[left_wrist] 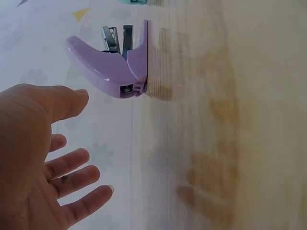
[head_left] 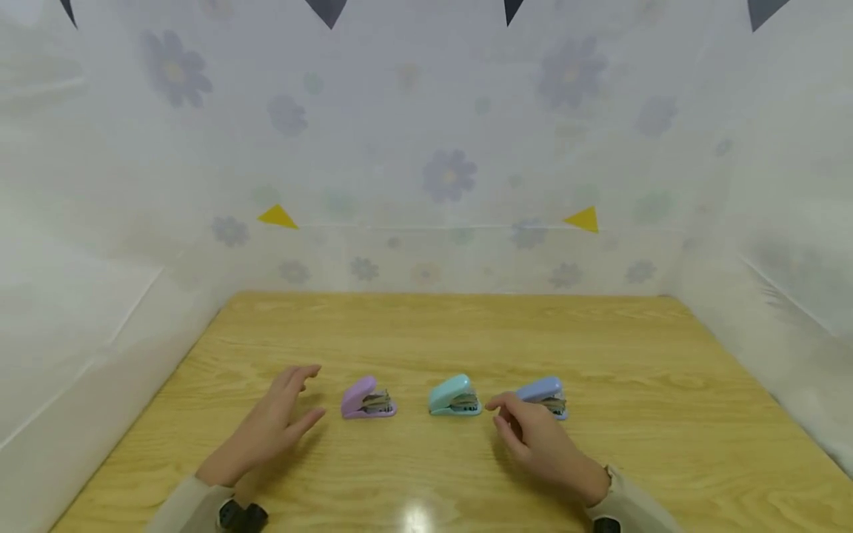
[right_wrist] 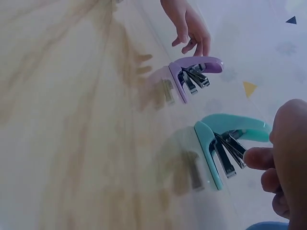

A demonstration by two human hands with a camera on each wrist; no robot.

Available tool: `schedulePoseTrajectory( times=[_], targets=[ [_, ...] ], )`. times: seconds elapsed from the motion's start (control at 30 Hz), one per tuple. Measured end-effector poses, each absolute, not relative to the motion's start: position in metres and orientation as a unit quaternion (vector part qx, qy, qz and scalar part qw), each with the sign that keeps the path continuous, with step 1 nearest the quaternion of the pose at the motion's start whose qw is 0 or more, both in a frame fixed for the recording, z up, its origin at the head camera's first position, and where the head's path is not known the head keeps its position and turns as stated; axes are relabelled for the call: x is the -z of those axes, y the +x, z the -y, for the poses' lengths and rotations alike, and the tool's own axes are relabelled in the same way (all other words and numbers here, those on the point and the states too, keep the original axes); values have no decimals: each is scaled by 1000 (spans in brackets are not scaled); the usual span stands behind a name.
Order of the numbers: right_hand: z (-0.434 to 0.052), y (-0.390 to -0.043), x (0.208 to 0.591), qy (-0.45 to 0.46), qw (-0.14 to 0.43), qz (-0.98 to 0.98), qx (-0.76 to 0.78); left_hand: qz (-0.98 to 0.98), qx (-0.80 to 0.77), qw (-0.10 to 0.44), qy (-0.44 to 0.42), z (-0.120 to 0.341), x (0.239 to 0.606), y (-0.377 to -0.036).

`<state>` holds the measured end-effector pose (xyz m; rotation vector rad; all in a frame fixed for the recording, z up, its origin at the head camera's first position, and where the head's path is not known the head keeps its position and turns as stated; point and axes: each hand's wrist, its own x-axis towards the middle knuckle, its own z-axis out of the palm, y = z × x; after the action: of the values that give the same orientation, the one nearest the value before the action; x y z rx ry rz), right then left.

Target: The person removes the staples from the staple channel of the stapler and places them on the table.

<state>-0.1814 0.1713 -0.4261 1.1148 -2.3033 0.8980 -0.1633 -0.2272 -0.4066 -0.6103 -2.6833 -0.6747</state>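
Observation:
Three small staplers stand in a row on the wooden table [head_left: 426, 326]: purple [head_left: 369, 400], teal [head_left: 455, 396] and blue [head_left: 546, 392]. My left hand [head_left: 313, 392] hovers just left of the purple stapler [left_wrist: 112, 67], fingers spread and straight, holding nothing; the left wrist view shows the left hand [left_wrist: 91, 139] apart from it. My right hand [head_left: 498, 416] sits in front of the blue stapler, partly covering it, fingers loosely curled and empty. In the right wrist view a right fingertip [right_wrist: 254, 158] is close to the teal stapler [right_wrist: 225, 143], and I cannot tell whether they touch.
White sheeting with a faded flower print walls the table at the back and both sides, with yellow triangles [head_left: 278, 217] on the back wall. Bare wood lies behind the staplers and toward the front edge.

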Motion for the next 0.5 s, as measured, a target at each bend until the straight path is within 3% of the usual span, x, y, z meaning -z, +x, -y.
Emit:
schedulePoseTrajectory(
  times=[0.5],
  targets=[
    [-125,-176,439,421,146,827,-344,923,248,148,-252,207,408,-178]
  ],
)
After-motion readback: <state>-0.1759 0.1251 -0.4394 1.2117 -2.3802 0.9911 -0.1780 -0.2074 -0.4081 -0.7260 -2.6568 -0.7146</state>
